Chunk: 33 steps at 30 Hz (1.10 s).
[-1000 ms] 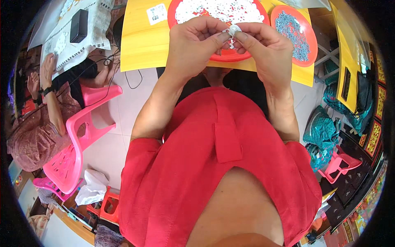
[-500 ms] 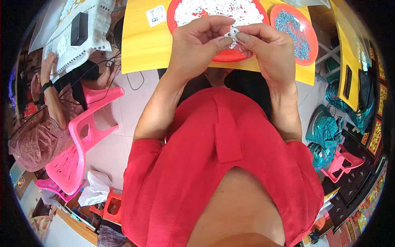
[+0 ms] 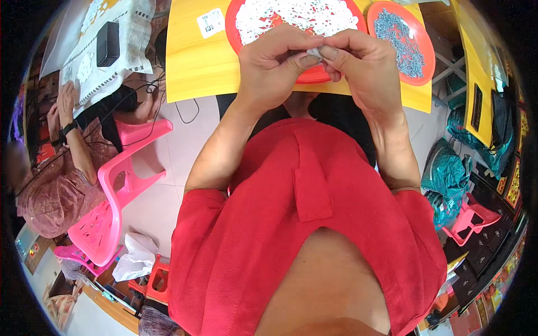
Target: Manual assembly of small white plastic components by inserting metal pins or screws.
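Observation:
Both hands meet over the near edge of a red tray [image 3: 231, 28] that holds many small white plastic pieces [image 3: 263, 17]. Between the fingertips sits a small white plastic piece [image 3: 314, 52], mostly covered by the thumbs. My left hand [image 3: 269, 70] pinches it from one side with thumb and forefinger. From the other side my right hand [image 3: 367, 67] grips it the same way, fingers curled beneath. To the right, a red oval dish [image 3: 427, 56] holds a heap of small grey metal screws or pins [image 3: 397, 42].
A yellow table [image 3: 190, 67] carries the tray, dish and a white printed label [image 3: 210, 23]. At left, a co-worker's hands [image 3: 66, 103] rest by a cloth-covered table with a black box [image 3: 108, 43]. A pink chair [image 3: 106, 218] and dark green bags [image 3: 446, 171] stand around.
My fingertips have closed further over the white piece, so less of it shows. The co-worker's hands at left have shifted closer together.

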Available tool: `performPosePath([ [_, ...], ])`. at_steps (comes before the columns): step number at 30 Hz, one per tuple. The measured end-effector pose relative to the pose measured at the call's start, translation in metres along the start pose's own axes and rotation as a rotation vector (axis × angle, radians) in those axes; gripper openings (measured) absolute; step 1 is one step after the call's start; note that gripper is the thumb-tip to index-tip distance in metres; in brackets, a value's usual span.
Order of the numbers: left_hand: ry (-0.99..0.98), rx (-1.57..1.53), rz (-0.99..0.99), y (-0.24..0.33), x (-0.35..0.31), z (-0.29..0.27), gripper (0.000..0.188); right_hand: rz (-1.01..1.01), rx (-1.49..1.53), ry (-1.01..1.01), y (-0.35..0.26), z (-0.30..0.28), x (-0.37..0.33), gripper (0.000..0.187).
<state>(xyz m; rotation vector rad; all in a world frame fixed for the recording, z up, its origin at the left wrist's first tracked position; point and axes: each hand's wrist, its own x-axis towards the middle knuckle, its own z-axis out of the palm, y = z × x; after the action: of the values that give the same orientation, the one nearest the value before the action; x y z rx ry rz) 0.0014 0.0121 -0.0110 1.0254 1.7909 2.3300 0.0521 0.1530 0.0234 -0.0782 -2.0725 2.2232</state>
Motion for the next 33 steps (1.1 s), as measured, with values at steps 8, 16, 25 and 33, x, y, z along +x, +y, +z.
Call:
performPosePath([
  [8,0.017,0.007,0.015,-0.003,0.000,-0.002,0.018,-0.023,-0.096,-0.009,-0.001,0.004,0.002,0.008],
  [16,0.004,-0.219,-0.093,-0.010,0.001,-0.006,0.030,0.012,0.048,-0.021,0.000,-0.003,0.007,0.016],
  [25,-0.010,-0.219,-0.127,-0.008,0.001,-0.004,0.034,0.022,0.014,-0.029,0.000,-0.005,0.008,0.016],
  [33,0.042,-0.179,-0.223,-0.008,0.001,-0.014,0.036,-0.023,-0.318,0.045,-0.010,-0.016,0.022,0.016],
])
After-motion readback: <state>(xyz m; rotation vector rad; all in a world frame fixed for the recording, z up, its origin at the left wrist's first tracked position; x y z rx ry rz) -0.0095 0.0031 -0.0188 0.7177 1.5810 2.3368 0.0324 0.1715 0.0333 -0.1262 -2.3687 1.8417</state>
